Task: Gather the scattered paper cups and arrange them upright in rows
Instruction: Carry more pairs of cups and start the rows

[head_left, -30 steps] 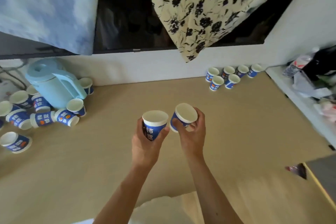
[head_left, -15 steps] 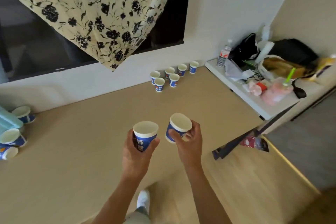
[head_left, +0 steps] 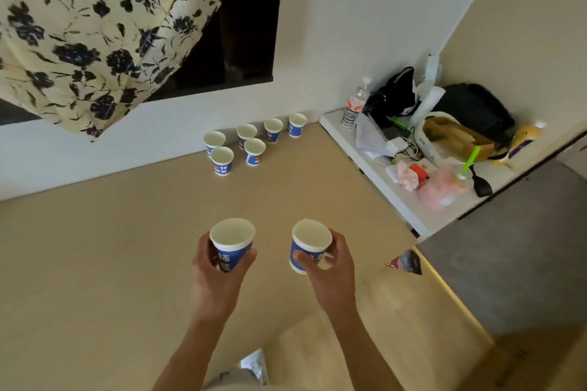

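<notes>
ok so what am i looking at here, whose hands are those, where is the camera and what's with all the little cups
There is no machine here. A person wears a wide-angle camera on the head, looking forward and down, so you see their own two bare arms reaching out from the bottom edge. The left hand holds one blue and white paper cup, open end up, and the right hand holds a second cup the same way. Below them is a tan table. At its far end, by the wall, six more cups stand upright: four in a back row and two in front. To the right is a white shelf crowded with a water bottle, bags and other bits. The flowered cloth hangs at the top left.
</notes>
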A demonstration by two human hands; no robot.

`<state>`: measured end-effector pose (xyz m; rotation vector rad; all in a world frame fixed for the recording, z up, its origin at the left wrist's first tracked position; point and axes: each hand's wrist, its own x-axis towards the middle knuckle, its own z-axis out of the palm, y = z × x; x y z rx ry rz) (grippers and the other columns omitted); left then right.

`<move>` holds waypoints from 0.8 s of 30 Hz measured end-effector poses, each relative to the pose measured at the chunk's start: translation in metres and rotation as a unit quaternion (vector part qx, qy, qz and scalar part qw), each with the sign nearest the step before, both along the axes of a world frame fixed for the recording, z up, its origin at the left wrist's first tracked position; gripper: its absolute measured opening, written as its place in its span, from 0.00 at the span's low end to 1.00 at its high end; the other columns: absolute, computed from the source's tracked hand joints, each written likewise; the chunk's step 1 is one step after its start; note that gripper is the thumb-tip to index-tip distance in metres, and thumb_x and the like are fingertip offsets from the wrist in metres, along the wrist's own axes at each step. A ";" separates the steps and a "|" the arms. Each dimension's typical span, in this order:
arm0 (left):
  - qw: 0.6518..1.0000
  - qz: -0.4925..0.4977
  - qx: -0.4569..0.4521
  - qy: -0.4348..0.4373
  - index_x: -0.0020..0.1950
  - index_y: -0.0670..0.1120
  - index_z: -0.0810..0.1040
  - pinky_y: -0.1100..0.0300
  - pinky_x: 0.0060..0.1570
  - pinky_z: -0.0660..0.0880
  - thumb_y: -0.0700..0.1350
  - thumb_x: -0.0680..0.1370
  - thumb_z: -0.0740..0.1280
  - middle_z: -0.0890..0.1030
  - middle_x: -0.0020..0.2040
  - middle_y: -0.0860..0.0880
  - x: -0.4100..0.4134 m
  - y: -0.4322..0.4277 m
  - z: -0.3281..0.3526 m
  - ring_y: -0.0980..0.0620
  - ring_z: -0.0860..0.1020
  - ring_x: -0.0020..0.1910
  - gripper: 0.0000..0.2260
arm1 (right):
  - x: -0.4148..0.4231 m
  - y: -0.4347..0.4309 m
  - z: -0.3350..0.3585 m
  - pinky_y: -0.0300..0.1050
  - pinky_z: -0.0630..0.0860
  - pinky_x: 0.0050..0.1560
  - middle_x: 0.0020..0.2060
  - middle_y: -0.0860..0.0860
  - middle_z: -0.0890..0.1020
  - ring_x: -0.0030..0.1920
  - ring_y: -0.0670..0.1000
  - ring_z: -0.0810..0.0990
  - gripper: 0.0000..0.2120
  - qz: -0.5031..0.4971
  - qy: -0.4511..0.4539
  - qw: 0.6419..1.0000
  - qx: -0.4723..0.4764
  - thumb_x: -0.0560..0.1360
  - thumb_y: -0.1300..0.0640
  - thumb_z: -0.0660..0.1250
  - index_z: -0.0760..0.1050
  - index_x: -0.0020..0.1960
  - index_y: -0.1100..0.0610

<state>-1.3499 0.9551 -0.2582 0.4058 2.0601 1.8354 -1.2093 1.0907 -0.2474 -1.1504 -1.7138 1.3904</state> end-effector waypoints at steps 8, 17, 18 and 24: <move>0.998 0.023 -0.035 -0.036 0.61 0.57 0.74 0.61 0.44 0.75 0.51 0.65 0.81 0.81 0.54 0.59 -0.020 0.078 0.004 0.58 0.80 0.49 0.28 | -0.027 0.088 -0.015 0.47 0.77 0.57 0.53 0.39 0.82 0.56 0.44 0.81 0.27 0.001 -0.031 0.998 -0.048 0.60 0.51 0.80 0.76 0.58 0.44; 0.995 0.077 -0.056 -0.017 0.63 0.58 0.74 0.59 0.48 0.77 0.58 0.60 0.76 0.81 0.55 0.62 -0.032 0.111 0.009 0.59 0.81 0.52 0.32 | -0.085 0.150 -0.044 0.37 0.79 0.43 0.50 0.40 0.82 0.53 0.43 0.81 0.26 0.063 -0.038 0.993 -0.097 0.61 0.55 0.79 0.75 0.56 0.45; 0.994 0.088 -0.064 -0.019 0.63 0.59 0.73 0.59 0.48 0.77 0.58 0.60 0.76 0.81 0.56 0.62 -0.031 0.116 0.009 0.60 0.81 0.52 0.32 | -0.093 0.159 -0.048 0.37 0.78 0.43 0.50 0.39 0.81 0.53 0.43 0.81 0.26 0.079 -0.039 0.991 -0.105 0.62 0.56 0.79 0.74 0.56 0.44; 0.986 0.143 -0.082 -0.023 0.60 0.61 0.75 0.57 0.50 0.79 0.45 0.66 0.82 0.82 0.54 0.60 -0.032 0.157 0.017 0.58 0.82 0.52 0.28 | -0.143 0.214 -0.058 0.32 0.78 0.41 0.48 0.36 0.81 0.48 0.42 0.82 0.27 0.144 -0.028 0.983 -0.114 0.61 0.54 0.79 0.74 0.57 0.46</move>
